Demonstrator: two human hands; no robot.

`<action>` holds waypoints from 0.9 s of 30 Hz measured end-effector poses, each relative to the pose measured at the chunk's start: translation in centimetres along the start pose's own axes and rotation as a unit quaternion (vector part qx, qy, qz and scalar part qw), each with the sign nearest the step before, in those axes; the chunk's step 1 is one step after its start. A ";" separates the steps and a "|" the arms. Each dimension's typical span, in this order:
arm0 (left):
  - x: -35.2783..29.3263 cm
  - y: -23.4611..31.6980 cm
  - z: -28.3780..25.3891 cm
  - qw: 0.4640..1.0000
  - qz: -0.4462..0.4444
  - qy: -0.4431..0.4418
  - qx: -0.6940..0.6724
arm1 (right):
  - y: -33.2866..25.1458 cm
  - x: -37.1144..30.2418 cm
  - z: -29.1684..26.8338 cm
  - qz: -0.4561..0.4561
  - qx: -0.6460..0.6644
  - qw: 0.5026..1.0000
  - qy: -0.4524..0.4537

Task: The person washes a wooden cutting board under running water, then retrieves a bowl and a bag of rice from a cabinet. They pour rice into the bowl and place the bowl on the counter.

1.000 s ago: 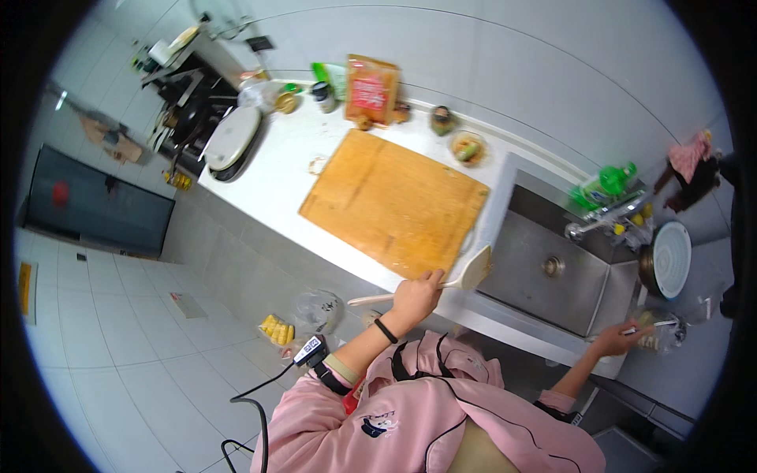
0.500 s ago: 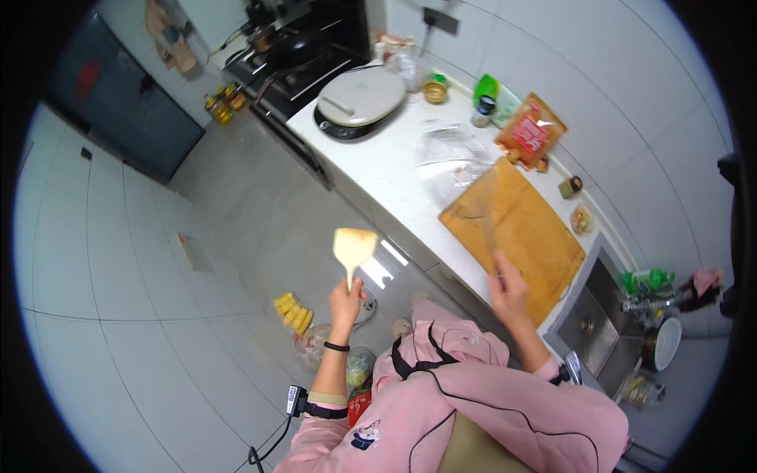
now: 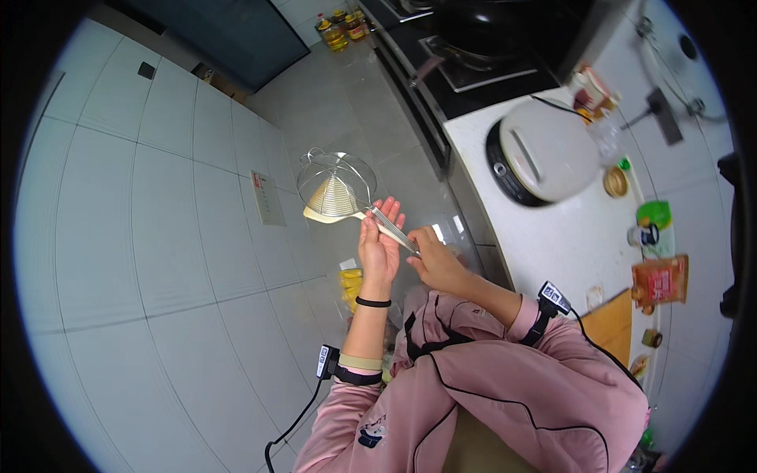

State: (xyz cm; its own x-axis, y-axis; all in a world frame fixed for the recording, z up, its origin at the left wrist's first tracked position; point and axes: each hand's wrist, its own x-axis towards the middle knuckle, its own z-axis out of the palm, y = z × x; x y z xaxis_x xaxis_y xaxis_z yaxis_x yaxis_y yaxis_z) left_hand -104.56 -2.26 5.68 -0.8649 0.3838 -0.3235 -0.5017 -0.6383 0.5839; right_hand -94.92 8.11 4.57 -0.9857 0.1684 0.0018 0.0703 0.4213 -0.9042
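Cool, fairly even light is filling the kitchen, leaving shadows soft. Small white patches of glare are gleaming on the grey floor [image 3: 355, 110], and the strainer [image 3: 337, 185] is catching fine glints. The wok [image 3: 477, 27] is sinking into near-black. The left hand [image 3: 382, 246] is showing fairly crisply; the packet [image 3: 661, 281] is looking softer. Fisheye distortion is bowing tile lines on the wall [image 3: 177, 252], and black is ringing the view.

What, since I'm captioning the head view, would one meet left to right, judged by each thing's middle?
Pale wall panel, strainer's mesh head, left hand, right hand, white-lidded cooker, gold container, orange packet.
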 end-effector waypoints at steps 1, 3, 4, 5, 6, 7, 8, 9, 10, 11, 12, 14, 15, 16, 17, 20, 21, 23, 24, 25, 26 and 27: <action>2.2 1.1 0.1 1.000 0.004 -0.006 0.015 | 0.3 2.5 0.0 -0.028 -0.038 0.999 0.002; 6.7 3.0 0.0 0.998 0.007 -0.022 0.053 | 1.1 7.8 0.6 0.032 -0.012 0.997 -0.066; 9.5 4.0 -0.1 0.997 0.008 -0.035 0.074 | 1.7 10.7 1.0 0.039 0.016 0.996 -0.074; 12.1 4.9 -0.6 0.994 -0.009 -0.045 0.104 | 2.2 13.4 1.7 0.027 0.045 0.997 -0.052; 14.8 5.7 -1.3 0.989 -0.046 -0.014 0.141 | 2.9 15.9 2.1 0.031 0.039 0.998 -0.038; 17.2 6.4 -2.5 0.982 -0.071 -0.006 0.174 | 3.6 18.1 2.6 0.032 0.041 0.999 -0.016; 20.2 6.8 -3.7 0.975 -0.085 -0.012 0.207 | 4.3 20.9 2.9 0.052 0.043 0.998 0.003; 23.1 6.8 -5.4 0.973 -0.124 0.004 0.195 | 5.3 23.1 2.9 0.068 0.072 0.995 0.009; 26.3 6.8 -7.4 0.971 -0.154 0.008 0.184 | 6.3 26.1 3.0 0.111 0.043 0.993 0.009; 29.4 6.7 -9.7 0.972 -0.167 -0.021 0.162 | 7.3 28.8 3.1 0.141 0.030 0.989 0.018; 32.5 6.4 -12.3 0.953 -0.230 0.035 0.192 | 8.4 31.5 3.2 0.167 0.022 0.985 0.037; 40.7 5.2 -17.2 0.909 -0.327 0.093 0.241 | 10.9 37.1 3.5 0.217 0.048 0.973 0.065; 45.0 4.3 -19.8 0.893 -0.339 0.100 0.277 | 12.2 39.2 3.9 0.294 0.111 0.948 0.051; 48.7 3.0 -22.3 0.866 -0.360 0.137 0.318 | 13.7 41.0 4.3 0.368 0.171 0.913 0.032; 52.6 0.9 -24.4 0.839 -0.378 0.174 0.350 | 15.5 43.0 4.6 0.381 0.248 0.889 0.059; 63.4 -5.0 -29.5 0.838 -0.358 0.150 0.383 | 19.9 47.0 6.3 0.420 0.428 0.790 0.130; 66.9 -6.8 -30.6 0.863 -0.360 0.100 0.340 | 21.0 47.8 6.6 0.437 0.451 0.764 0.149; 71.9 -11.4 -31.5 0.874 -0.356 0.080 0.320 | 22.5 48.5 7.3 0.469 0.459 0.734 0.177; 74.7 -14.1 -31.1 0.873 -0.345 0.107 0.328 | 22.9 48.5 7.6 0.476 0.447 0.733 0.193; 77.6 -16.1 -31.0 0.877 -0.344 0.111 0.316 | 23.1 48.4 8.2 0.487 0.435 0.730 0.200; 79.4 -17.7 -31.0 0.883 -0.341 0.111 0.302 | 23.1 48.0 8.7 0.505 0.426 0.722 0.204; 81.5 -19.5 -30.5 0.874 -0.358 0.105 0.311 | 23.2 47.8 9.3 0.522 0.384 0.732 0.213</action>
State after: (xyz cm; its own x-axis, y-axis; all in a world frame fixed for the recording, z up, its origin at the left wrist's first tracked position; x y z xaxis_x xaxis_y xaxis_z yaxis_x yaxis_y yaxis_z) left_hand -165.78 21.08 -54.78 -0.3510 0.3630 -0.8631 -0.8652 0.2267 0.4472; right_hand -141.86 17.66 -20.34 -0.3091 0.3719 -0.8753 0.4826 -0.7317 -0.4814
